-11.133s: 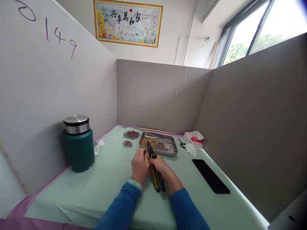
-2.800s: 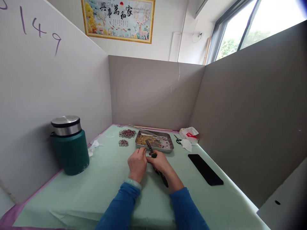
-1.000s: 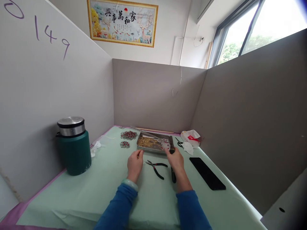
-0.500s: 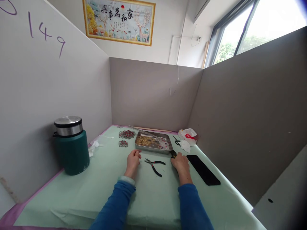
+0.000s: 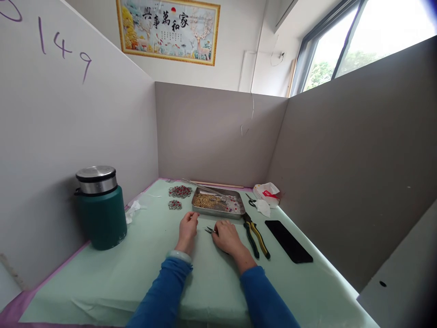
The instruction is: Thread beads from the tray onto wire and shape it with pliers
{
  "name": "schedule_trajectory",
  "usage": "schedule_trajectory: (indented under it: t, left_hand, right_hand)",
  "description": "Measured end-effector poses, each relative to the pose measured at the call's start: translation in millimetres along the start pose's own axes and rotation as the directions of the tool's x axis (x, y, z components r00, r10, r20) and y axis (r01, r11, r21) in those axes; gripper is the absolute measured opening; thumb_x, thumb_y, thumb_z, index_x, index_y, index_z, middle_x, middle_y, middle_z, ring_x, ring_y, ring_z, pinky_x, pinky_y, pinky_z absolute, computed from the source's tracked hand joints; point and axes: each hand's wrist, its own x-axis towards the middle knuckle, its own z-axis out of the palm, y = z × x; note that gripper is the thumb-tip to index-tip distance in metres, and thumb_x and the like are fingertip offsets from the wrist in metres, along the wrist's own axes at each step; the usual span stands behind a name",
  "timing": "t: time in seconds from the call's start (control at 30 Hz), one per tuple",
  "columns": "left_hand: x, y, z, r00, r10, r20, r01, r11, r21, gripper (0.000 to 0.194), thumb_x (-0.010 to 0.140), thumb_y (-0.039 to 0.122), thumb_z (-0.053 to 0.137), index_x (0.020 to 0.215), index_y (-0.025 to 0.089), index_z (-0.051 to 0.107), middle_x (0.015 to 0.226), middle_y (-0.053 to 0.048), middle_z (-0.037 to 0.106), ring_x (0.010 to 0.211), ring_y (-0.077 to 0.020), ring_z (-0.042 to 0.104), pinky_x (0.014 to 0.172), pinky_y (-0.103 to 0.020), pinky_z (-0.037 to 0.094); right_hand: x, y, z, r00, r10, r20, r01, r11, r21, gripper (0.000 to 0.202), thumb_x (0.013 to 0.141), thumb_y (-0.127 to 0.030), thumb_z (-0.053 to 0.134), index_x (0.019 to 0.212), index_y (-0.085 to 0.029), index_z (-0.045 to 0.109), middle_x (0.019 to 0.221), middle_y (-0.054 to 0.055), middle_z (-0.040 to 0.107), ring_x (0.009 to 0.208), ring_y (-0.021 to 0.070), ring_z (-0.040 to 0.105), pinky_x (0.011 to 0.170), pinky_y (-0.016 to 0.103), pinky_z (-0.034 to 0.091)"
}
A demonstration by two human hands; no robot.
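Observation:
My left hand (image 5: 188, 231) is closed in a pinch in front of the metal tray (image 5: 218, 212); whatever lies between the fingertips is too small to make out. My right hand (image 5: 228, 236) is closed over the small needle-nose pliers (image 5: 209, 230), whose jaws point left towards my left hand while the handles are hidden under the palm. To the right of that hand lie larger pliers with yellow and black handles (image 5: 256, 237), their jaws by the tray's corner. Gold-coloured bits (image 5: 207, 201) and small clear and red pieces (image 5: 233, 206) lie in the tray.
Two piles of red and silver ringed pieces (image 5: 180, 192) lie left of the tray. A black phone-like slab (image 5: 288, 242) is at right, with scissors (image 5: 251, 200) and a white bag (image 5: 266, 191) behind. A green flask (image 5: 101, 216) stands left. Grey partitions (image 5: 218, 132) enclose the table.
My right hand has let go of the yellow-handled pliers and moved left onto the needle-nose pliers. My left hand keeps its pinch in nearly the same spot.

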Motion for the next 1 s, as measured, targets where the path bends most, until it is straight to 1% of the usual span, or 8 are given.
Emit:
schedule_trajectory:
  t: [0.1, 0.17, 0.3, 0.43, 0.5, 0.63, 0.77, 1.0]
  left_hand:
    - [-4, 5, -0.4, 0.992, -0.07, 0.109, 0.087, 0.983, -0.164, 0.028, 0.067, 0.041, 0.061, 0.081, 0.018, 0.053, 0.049, 0.011, 0.028, 0.038, -0.0035, 0.019, 0.039, -0.018, 0.01]
    - [-4, 6, -1.2, 0.982, -0.057, 0.179, 0.103, 0.961, -0.258, 0.032, 0.065, 0.042, 0.064, 0.082, 0.017, 0.053, 0.049, 0.012, 0.029, 0.037, -0.0028, 0.018, 0.038, -0.018, 0.011]
    - [-1, 3, -1.4, 0.969, -0.042, 0.245, 0.133, 0.92, -0.369, 0.039, 0.062, 0.044, 0.07, 0.085, 0.015, 0.056, 0.055, 0.009, 0.041, 0.04, -0.0021, 0.026, 0.04, -0.018, 0.021]
    - [-1, 1, 0.0, 0.965, -0.036, 0.258, 0.136, 0.914, -0.381, 0.041, 0.061, 0.045, 0.073, 0.084, 0.015, 0.058, 0.056, 0.008, 0.044, 0.043, -0.0029, 0.033, 0.045, -0.018, 0.029]
    - [-2, 1, 0.4, 0.966, -0.021, 0.259, 0.118, 0.924, -0.364, 0.041, 0.062, 0.046, 0.072, 0.085, 0.015, 0.059, 0.056, 0.007, 0.046, 0.044, -0.0034, 0.034, 0.047, -0.019, 0.032]
    - [-3, 2, 0.7, 0.968, -0.001, 0.251, 0.09, 0.935, -0.344, 0.042, 0.062, 0.047, 0.071, 0.087, 0.015, 0.06, 0.056, 0.007, 0.047, 0.044, -0.0035, 0.035, 0.049, -0.019, 0.033]
    - [-3, 2, 1.1, 0.964, 0.013, 0.267, 0.083, 0.935, -0.345, 0.04, 0.061, 0.043, 0.073, 0.087, 0.015, 0.061, 0.054, 0.008, 0.043, 0.044, -0.0032, 0.033, 0.048, -0.019, 0.031]
    - [-2, 0, 1.3, 0.974, 0.014, 0.227, 0.069, 0.933, -0.354, 0.037, 0.059, 0.037, 0.075, 0.085, 0.014, 0.061, 0.052, 0.009, 0.044, 0.042, -0.0028, 0.034, 0.047, -0.019, 0.033]
  right_hand:
    - [5, 0, 2, 0.999, 0.0, -0.042, 0.005, 0.991, 0.132, 0.009, 0.077, -0.021, 0.051, 0.077, -0.016, 0.059, 0.089, 0.011, 0.06, 0.09, 0.0236, 0.05, 0.077, 0.032, 0.033]
    - [11, 3, 0, 0.993, 0.094, -0.076, -0.054, 0.907, 0.417, 0.008, 0.074, -0.024, 0.053, 0.071, -0.017, 0.056, 0.082, 0.008, 0.059, 0.086, 0.0218, 0.05, 0.076, 0.031, 0.034]
    - [18, 15, -11, 0.946, 0.313, 0.08, -0.174, 0.284, 0.943, 0.02, 0.074, -0.04, 0.052, 0.072, -0.02, 0.052, 0.076, 0.005, 0.058, 0.077, 0.0205, 0.054, 0.07, 0.032, 0.041]
    - [12, 24, -22, 0.935, 0.188, 0.301, -0.238, -0.297, 0.925, 0.021, 0.073, -0.042, 0.054, 0.073, -0.021, 0.052, 0.077, 0.006, 0.061, 0.082, 0.0217, 0.059, 0.07, 0.035, 0.046]
    - [8, 22, -24, 0.925, 0.078, 0.372, -0.312, -0.403, 0.86, 0.023, 0.073, -0.044, 0.056, 0.078, -0.021, 0.055, 0.083, 0.007, 0.063, 0.085, 0.0216, 0.06, 0.068, 0.035, 0.047]
    - [5, 7, -20, 0.941, -0.035, 0.338, -0.331, -0.315, 0.889, 0.03, 0.073, -0.039, 0.06, 0.097, -0.021, 0.058, 0.089, 0.005, 0.063, 0.077, 0.0181, 0.06, 0.061, 0.03, 0.047]
    - [8, -6, -9, 0.968, 0.021, 0.25, -0.25, -0.013, 0.968, 0.038, 0.07, -0.03, 0.06, 0.106, -0.019, 0.058, 0.079, 0.003, 0.062, 0.066, 0.0148, 0.057, 0.052, 0.025, 0.042]
    - [8, -13, -7, 0.998, 0.027, 0.065, -0.071, 0.423, 0.903, 0.043, 0.078, -0.03, 0.05, 0.119, -0.02, 0.059, 0.077, 0.001, 0.061, 0.073, 0.0147, 0.055, 0.068, 0.026, 0.042]
